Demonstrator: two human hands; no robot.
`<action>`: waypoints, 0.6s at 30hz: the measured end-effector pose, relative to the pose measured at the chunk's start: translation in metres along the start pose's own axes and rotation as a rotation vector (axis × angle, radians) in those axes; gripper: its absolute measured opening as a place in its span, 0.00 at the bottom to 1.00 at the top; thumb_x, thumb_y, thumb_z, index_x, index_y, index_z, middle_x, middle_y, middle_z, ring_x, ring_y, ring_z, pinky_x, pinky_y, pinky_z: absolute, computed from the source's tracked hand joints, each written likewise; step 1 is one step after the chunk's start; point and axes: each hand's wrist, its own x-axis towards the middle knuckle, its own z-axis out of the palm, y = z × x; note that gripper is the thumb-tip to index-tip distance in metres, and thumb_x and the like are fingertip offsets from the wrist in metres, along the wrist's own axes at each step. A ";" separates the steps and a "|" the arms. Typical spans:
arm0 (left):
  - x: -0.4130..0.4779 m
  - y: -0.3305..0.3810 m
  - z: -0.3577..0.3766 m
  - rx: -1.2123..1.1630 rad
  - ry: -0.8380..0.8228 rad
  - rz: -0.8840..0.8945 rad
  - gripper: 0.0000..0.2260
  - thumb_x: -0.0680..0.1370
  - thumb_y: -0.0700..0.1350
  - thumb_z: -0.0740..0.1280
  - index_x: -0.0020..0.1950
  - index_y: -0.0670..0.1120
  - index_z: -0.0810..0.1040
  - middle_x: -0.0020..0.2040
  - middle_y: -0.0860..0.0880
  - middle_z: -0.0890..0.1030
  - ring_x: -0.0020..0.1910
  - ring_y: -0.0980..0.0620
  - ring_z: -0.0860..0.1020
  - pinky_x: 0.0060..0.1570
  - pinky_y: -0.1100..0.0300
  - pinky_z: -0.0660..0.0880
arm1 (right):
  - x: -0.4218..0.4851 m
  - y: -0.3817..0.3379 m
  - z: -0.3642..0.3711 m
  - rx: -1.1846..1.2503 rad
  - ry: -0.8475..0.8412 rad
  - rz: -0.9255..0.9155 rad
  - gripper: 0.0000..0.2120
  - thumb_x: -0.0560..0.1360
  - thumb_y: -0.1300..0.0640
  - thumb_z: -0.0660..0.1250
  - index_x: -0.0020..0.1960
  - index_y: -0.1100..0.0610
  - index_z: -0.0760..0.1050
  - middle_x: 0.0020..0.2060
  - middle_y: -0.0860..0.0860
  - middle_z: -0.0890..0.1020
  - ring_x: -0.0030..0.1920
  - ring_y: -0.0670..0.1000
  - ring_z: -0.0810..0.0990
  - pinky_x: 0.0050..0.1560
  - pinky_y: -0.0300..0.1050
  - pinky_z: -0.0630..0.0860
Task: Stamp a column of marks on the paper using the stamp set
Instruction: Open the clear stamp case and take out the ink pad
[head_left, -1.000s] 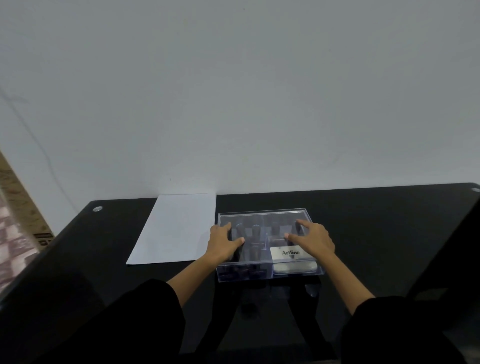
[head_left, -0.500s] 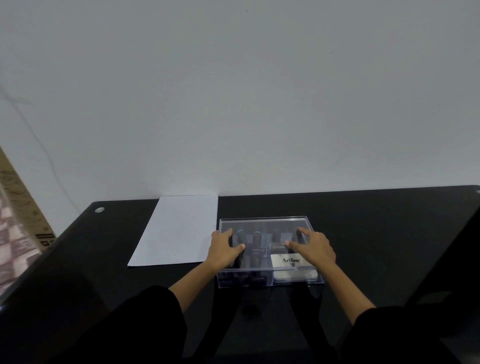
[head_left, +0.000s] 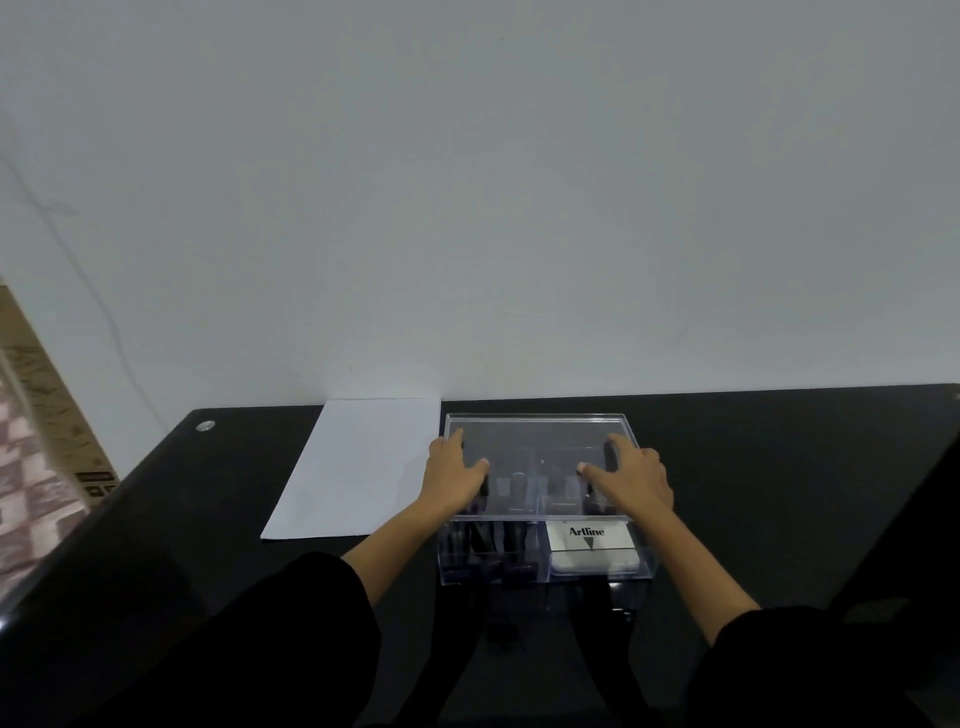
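Observation:
A clear plastic stamp set box (head_left: 545, 571) stands on the black table. Dark stamps (head_left: 485, 545) fill its left part and a white ink pad with an Artline label (head_left: 589, 540) lies in its front right corner. Its clear lid (head_left: 537, 441) is raised off the box, front edge up. My left hand (head_left: 454, 475) grips the lid's left side and my right hand (head_left: 631, 475) grips its right side. A blank white sheet of paper (head_left: 358, 467) lies flat just left of the box.
The black glass table (head_left: 779, 493) runs to a pale wall behind. A round metal fitting (head_left: 205, 426) sits at the table's far left corner. A cardboard box (head_left: 47, 405) leans beyond the left edge.
Both hands have lifted the lid up and off the box; before, it lay shut with my hands resting on top. The Artline pad now shows uncovered.

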 end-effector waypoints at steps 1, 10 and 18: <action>0.003 0.004 -0.004 -0.023 0.017 0.005 0.27 0.78 0.44 0.62 0.75 0.41 0.58 0.72 0.41 0.62 0.66 0.43 0.68 0.58 0.59 0.69 | 0.002 -0.002 -0.003 0.026 0.017 -0.008 0.30 0.73 0.46 0.68 0.71 0.52 0.62 0.68 0.60 0.62 0.64 0.60 0.69 0.58 0.52 0.72; 0.046 0.028 -0.026 -0.119 0.121 -0.070 0.21 0.80 0.43 0.59 0.70 0.36 0.62 0.70 0.39 0.66 0.68 0.42 0.66 0.61 0.54 0.66 | 0.038 -0.026 -0.018 0.179 0.050 -0.065 0.28 0.75 0.52 0.67 0.72 0.54 0.62 0.68 0.60 0.60 0.57 0.60 0.74 0.49 0.44 0.70; 0.092 0.018 -0.016 -0.164 0.150 -0.116 0.16 0.78 0.43 0.60 0.64 0.38 0.68 0.63 0.40 0.72 0.63 0.40 0.69 0.57 0.53 0.69 | 0.086 -0.033 -0.009 0.280 0.101 -0.090 0.24 0.75 0.54 0.67 0.70 0.55 0.67 0.67 0.60 0.68 0.63 0.59 0.72 0.54 0.45 0.71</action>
